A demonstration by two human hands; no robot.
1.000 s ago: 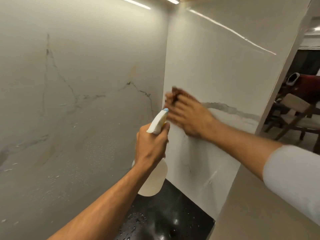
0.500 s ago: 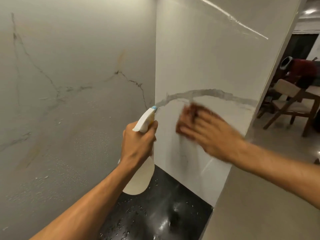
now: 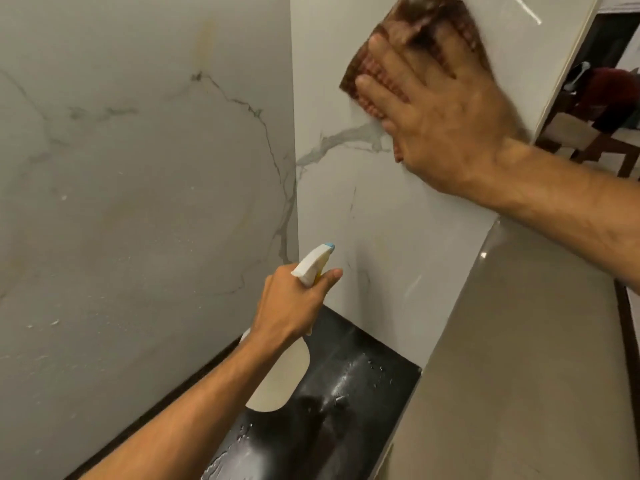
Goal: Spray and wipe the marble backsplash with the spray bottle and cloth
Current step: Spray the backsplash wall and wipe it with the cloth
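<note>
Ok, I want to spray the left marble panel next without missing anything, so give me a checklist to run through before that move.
1. Spray bottle gripped in the left hand: ok.
2. Nozzle aimed at the left panel: not ok, it points toward the corner and the side panel.
3. Cloth flat under the right hand on the side panel: ok.
4. Left panel wiped dry: not ok, fine droplets show on its lower part.
5. Liquid left in the bottle: cannot tell.
6. Black countertop dry: not ok, drops lie on it.
</note>
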